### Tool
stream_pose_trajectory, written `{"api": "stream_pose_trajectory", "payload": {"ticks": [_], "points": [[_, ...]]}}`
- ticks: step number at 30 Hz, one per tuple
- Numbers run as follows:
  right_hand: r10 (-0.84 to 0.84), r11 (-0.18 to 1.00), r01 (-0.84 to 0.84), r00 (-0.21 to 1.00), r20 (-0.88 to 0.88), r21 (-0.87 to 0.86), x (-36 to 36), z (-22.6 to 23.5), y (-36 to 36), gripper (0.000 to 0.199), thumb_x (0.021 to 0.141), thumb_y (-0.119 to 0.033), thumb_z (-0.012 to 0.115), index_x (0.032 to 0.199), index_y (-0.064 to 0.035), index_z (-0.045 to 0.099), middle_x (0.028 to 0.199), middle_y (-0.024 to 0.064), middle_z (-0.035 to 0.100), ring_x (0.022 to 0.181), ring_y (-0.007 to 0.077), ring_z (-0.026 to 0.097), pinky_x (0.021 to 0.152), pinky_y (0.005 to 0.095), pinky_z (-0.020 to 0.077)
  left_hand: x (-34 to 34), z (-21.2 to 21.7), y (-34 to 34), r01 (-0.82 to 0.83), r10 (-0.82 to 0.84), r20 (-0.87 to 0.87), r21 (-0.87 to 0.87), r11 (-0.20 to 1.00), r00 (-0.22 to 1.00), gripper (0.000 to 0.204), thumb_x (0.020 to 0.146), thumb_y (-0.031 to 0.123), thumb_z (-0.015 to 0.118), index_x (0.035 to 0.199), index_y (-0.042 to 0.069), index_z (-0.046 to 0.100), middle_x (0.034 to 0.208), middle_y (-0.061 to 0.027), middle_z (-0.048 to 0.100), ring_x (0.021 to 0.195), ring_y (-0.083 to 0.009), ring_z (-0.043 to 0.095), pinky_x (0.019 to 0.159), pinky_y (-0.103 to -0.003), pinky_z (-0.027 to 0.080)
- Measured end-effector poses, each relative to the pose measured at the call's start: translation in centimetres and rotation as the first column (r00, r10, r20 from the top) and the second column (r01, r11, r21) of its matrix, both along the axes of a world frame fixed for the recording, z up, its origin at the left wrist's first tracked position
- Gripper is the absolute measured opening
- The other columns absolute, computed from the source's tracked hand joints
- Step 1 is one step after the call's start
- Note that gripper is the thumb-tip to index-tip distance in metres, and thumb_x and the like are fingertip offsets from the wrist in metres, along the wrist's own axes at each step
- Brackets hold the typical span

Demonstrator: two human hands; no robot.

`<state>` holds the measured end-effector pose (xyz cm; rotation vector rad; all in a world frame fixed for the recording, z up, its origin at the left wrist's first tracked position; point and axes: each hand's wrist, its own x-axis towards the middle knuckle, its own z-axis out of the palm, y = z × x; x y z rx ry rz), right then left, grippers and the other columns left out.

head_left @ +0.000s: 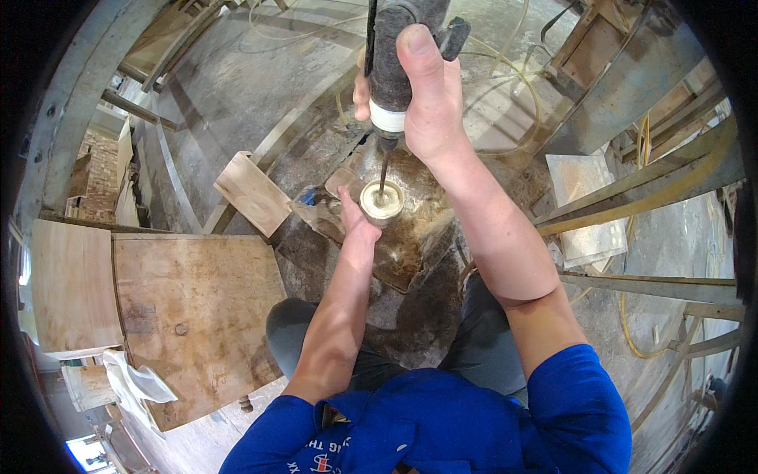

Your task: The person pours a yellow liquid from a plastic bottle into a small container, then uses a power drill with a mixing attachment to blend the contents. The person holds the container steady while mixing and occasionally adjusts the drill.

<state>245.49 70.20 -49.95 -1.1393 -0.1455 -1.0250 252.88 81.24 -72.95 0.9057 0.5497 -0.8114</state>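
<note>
My right hand (433,103) is wrapped round a dark power drill (391,75) with a white band near its chuck. A thin mixing rod (384,168) runs down from the chuck into a small round tub (368,216) of pale cream-coloured paste (384,199). My left hand (357,219) grips the tub's left side, with part of the fingers hidden behind it. The tub stands low between my knees, above a stained brown board (414,257).
A wooden block (253,193) lies left of the tub. Further left are a large plywood sheet (197,316) and a white plastic bag (138,381). Pale panels (584,207) and metal frame bars (647,186) are on the right. A yellowish hose (537,103) coils across the floor ahead.
</note>
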Motion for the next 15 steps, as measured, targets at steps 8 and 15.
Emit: {"api": "stream_pose_trajectory", "payload": {"ticks": [8,15], "points": [[0.04,0.999,-0.04,0.999,0.035,0.006,0.0,0.4,0.3,0.043,0.085,-0.045,0.056,0.074,-0.0028,0.054,0.058,0.0032,0.054,0.048,0.0101,0.053,0.044,0.0229,0.0412,1.6,-2.5,0.8,-0.025,0.025,0.058,-0.015,1.0,0.998,0.072,0.086,0.06,0.038,0.125,0.0,0.039,0.12,-0.0137,0.051,0.107,-0.0295,0.052,0.092,-0.046,0.041],[0.066,0.998,-0.066,0.997,0.035,0.02,0.3,0.5,0.7,0.043,0.085,-0.045,0.056,0.074,-0.0035,0.054,0.058,0.0019,0.053,0.047,0.01,0.053,0.044,0.0226,0.0406,1.9,-2.6,1.2,-0.053,0.053,0.063,-0.005,0.999,0.997,0.07,0.086,0.06,0.039,0.125,0.002,0.04,0.119,-0.0147,0.051,0.105,-0.0301,0.053,0.091,-0.048,0.042]]}}
